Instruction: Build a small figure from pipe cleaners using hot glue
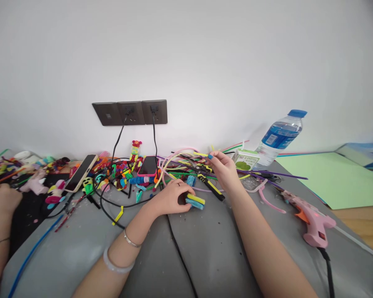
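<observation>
My left hand is closed around a small bundle of fuzzy pipe cleaner pieces, yellow on top and light blue below, held just above the grey table. Between the thumb and fingertips of my right hand is the end of a yellow pipe cleaner, which points to the left. Beneath and between my hands lie black-and-yellow pliers. A blue fuzzy piece rests just behind my left hand. Long pipe cleaners in several colours are heaped behind both hands.
A pink glue gun lies at the right, its cord running forward. Behind it stand a water bottle and a small box. Black cables cross the table. Two phones, one pink-edged, lie leftward. Another person's hand is far left.
</observation>
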### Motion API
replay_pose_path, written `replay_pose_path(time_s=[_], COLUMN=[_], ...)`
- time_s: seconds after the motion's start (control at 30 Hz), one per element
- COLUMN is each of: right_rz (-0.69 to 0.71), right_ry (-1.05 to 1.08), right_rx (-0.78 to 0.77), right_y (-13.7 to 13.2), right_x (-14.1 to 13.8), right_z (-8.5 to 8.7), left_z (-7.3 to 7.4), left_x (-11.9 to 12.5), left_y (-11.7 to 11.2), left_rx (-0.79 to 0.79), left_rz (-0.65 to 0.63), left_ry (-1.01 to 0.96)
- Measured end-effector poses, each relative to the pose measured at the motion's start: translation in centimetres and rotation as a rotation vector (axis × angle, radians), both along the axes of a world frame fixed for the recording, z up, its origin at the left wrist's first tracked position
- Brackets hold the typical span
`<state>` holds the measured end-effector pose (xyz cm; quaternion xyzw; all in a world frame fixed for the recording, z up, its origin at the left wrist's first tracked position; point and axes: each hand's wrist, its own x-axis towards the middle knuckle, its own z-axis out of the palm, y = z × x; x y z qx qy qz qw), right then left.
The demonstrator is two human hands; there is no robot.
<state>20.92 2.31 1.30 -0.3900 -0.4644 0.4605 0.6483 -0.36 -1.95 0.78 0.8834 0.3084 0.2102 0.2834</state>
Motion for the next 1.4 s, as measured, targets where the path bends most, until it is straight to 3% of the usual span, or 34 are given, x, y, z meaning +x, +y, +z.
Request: replay_pose_path(time_s=[0.4,0.83,1.4], right_rz=[0.187,0.333,0.178], right_ry=[-0.300,-0.486,-0.564], right_rx=[0.075,0.175,0.252], right_y=[-0.9,-0.9,-1.3], right_x=[-0.8,-0.9,-1.8], right_z=[0.7,0.4,0.8], left_z=[-1.1,-0.7,-1.0], left_x=[-0.1,0.0,-0.1], left_y=[1.3,1.3,1.3], left_rx=[-0.084,-0.090,-0.005], left_rz=[0.489,0.515,0.515], left_ry=[-0.423,-0.480,-0.433])
